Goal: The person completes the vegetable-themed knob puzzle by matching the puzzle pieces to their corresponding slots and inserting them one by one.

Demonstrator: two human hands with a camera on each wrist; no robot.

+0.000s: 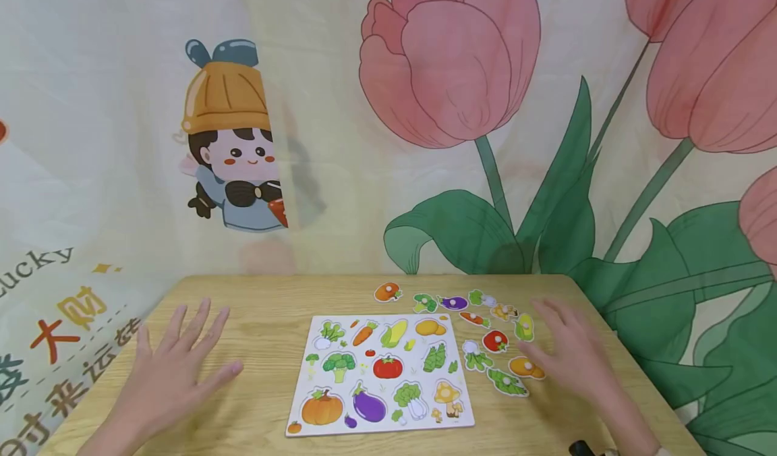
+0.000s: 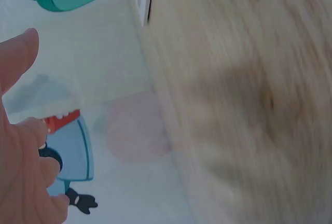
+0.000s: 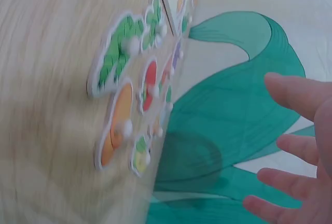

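Head view: two hands, spread and holding nothing, flank a vegetable puzzle board [image 1: 413,349] lying mid-table, the left hand [image 1: 173,368] toward the table's [image 1: 257,307] left edge, the right hand [image 1: 570,355] toward its right. A low right-hand sweep could scatter the corn [image 1: 525,328] and potatoes [image 1: 527,368]; a nudge could push the pumpkin [image 1: 388,292] over the nearby back edge. One board; eleven knobbed pieces [image 1: 495,341] beyond its right and back edges, one each: those three, broccoli [image 1: 425,303], eggplant [image 1: 453,303], bok choy [image 1: 480,299], mushroom [image 1: 504,311], carrot [image 1: 475,319], tomato [image 1: 496,343], radish [image 1: 477,357], leafy cabbage [image 1: 507,382]. Left wrist view: one free hand, one board corner. Right wrist view: one empty hand, apart from the pieces.
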